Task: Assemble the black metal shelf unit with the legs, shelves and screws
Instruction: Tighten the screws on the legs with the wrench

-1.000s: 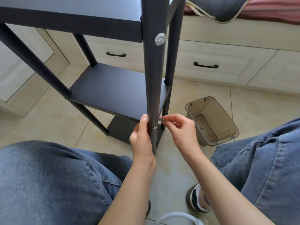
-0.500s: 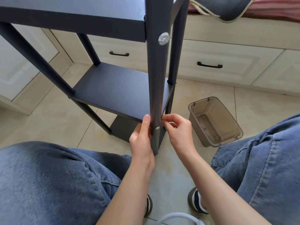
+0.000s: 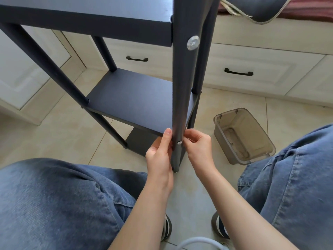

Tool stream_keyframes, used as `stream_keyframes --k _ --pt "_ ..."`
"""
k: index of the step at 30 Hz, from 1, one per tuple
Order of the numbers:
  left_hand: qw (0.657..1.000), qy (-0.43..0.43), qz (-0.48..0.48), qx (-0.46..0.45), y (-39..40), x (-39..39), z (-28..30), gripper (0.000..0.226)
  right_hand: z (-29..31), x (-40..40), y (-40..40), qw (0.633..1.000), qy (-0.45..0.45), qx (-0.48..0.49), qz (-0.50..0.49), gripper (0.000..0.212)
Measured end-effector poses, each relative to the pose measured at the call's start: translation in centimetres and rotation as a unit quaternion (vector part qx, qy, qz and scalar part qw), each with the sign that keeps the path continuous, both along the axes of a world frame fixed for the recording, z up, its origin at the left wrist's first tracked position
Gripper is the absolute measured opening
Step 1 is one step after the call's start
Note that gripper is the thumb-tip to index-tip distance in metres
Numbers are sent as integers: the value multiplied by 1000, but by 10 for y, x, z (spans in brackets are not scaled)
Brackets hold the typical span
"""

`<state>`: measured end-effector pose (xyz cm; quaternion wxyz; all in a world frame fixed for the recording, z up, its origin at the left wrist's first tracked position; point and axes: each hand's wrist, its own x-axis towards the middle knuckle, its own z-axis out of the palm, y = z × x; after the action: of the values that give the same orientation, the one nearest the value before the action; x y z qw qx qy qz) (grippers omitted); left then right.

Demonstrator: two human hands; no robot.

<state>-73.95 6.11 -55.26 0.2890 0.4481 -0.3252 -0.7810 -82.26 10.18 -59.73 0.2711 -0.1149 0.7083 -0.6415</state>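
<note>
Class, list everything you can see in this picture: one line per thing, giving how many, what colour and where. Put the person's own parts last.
shelf unit: one, black, standing on the floor ahead of the knees
front leg: one, black, nearest post of the unit
large screw cap: one, silver, high on the front leg
small screw: one, silver, low on the front leg
plastic bin: one, smoky clear, on the floor to the right
drawer handles: two, black, on cream drawers behind
floor: beige tiles
shoes: two, striped, bottom
left hand: holds the front leg
right hand: fingertips pinched beside the small screw
</note>
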Motion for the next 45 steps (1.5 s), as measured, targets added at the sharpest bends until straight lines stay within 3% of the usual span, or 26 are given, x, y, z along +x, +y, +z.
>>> stream_keyframes --k 8,15,29,33,37,42,45 --pt "1000 10 -5 10 -2 1 1 22 3 -5 -1 997 -68 -30 31 9" --pt "1000 -4 -4 -4 -4 0 -3 21 4 -5 -2 996 -75 -35 45 13" --pt "999 -40 15 -18 3 -5 -2 22 7 -10 16 998 53 28 5 15" --pt "991 -110 40 -64 5 -5 -1 29 10 -11 20 997 54 54 -5 9" --pt "960 -193 81 -185 10 -1 -2 40 8 -11 22 996 13 84 -32 8" --pt "861 -258 62 -434 11 4 -11 37 14 -12 25 993 -52 64 -79 9" --pt "815 -267 3 -514 13 6 -14 39 21 -12 26 993 -72 45 -84 14"
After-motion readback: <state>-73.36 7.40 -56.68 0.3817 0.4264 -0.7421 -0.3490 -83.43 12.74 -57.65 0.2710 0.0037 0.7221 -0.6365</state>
